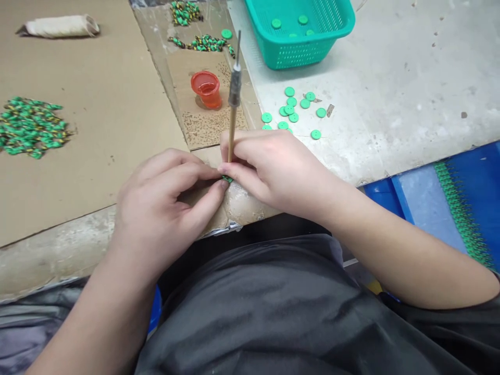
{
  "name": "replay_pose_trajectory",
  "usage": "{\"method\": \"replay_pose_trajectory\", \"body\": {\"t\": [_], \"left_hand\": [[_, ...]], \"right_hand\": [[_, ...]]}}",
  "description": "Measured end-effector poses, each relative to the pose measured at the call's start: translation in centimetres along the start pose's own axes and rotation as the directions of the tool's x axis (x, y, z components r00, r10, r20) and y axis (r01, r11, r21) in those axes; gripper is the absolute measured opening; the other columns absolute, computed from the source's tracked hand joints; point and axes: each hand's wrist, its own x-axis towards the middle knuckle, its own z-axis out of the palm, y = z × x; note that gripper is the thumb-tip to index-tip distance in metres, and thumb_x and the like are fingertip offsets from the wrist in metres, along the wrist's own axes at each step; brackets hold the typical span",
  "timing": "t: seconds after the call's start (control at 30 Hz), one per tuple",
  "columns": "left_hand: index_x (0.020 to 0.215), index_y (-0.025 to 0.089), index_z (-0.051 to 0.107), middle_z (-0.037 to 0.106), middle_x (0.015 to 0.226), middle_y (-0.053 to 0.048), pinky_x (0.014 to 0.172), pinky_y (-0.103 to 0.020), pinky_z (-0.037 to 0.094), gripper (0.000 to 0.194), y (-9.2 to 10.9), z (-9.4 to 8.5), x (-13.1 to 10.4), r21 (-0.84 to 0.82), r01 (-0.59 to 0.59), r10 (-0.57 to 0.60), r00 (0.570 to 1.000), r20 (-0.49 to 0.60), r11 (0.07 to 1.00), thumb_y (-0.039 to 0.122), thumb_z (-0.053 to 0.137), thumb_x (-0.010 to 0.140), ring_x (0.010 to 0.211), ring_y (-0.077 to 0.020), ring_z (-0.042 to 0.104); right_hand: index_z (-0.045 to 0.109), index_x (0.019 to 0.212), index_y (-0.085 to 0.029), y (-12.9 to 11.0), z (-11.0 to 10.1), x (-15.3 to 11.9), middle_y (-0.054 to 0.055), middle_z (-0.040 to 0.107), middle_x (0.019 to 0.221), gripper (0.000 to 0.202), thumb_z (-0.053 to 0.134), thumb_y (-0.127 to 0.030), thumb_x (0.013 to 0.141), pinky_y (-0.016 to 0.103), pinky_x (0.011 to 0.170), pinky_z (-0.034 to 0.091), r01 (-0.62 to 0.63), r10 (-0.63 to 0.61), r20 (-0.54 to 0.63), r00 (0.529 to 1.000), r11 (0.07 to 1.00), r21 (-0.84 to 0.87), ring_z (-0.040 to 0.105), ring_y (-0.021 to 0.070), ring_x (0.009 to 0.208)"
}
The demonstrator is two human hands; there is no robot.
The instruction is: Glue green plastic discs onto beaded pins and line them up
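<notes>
At the table's front edge my two hands meet over a small green piece (227, 178). My left hand (167, 192) pinches the piece between thumb and fingertips. My right hand (269, 161) has its thumb and fingers closed at the same spot, and a thin wooden stick (232, 127) with a dark wrapped section and a metal needle at its top stands upright in its grip. The fingertips partly hide the green piece. Just beyond my hands lie several loose green buttons (289, 110) on the pale tabletop.
A teal basket (297, 54) with green buttons stands at the back. A red cup (207, 91) of liquid sits on cardboard (179, 78). Green-and-black bead-like pieces (33, 127) are heaped left, others (207, 42) behind the cup. A cloth roll (58, 26) lies back left; blue trays (480, 182) are right.
</notes>
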Motion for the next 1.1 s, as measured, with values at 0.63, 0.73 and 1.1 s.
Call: {"method": "replay_pose_trajectory", "body": {"t": [0.63, 0.73, 1.1], "left_hand": [[0.107, 0.035, 0.089, 0.084, 0.098, 0.001, 0.077, -0.037, 0.060, 0.009, 2.0, -0.3, 0.2, -0.185, 0.221, -0.234, 0.971, -0.049, 0.958, 0.040, 0.082, 0.107, 0.085, -0.0183, 0.073], [0.105, 0.034, 0.091, 0.086, 0.100, 0.000, 0.078, -0.035, 0.063, 0.018, 2.6, -0.8, 0.6, -0.330, 0.346, -0.373, 0.927, -0.021, 0.878, 0.050, 0.083, 0.109, 0.086, -0.0191, 0.076], [0.095, 0.030, 0.096, 0.086, 0.093, -0.005, 0.067, -0.013, 0.062, 0.042, 4.9, -4.6, 0.7, -0.772, 0.519, -0.490, 0.814, 0.313, 0.368, 0.071, 0.104, 0.086, 0.071, -0.0099, 0.074]], "right_hand": [[0.072, 0.094, -0.022, 0.7, 1.1, -5.6, 0.001, 0.081, 0.094, 0.022, 0.073, -0.028, 0.116, 0.029, 0.078, 0.059, -0.009, 0.160, -0.428, 0.889, 0.943, 0.334, 0.076, 0.0159, 0.080], [0.074, 0.094, -0.022, 0.8, 1.2, -5.6, 0.002, 0.081, 0.094, 0.021, 0.072, -0.024, 0.115, 0.029, 0.078, 0.059, -0.006, 0.137, -0.430, 0.892, 0.956, 0.292, 0.075, 0.0162, 0.081], [0.076, 0.096, -0.023, 0.9, 1.4, -5.8, 0.003, 0.082, 0.092, 0.020, 0.071, -0.024, 0.115, 0.031, 0.075, 0.060, -0.010, 0.116, -0.425, 0.898, 0.970, 0.243, 0.076, 0.0185, 0.076]]}}
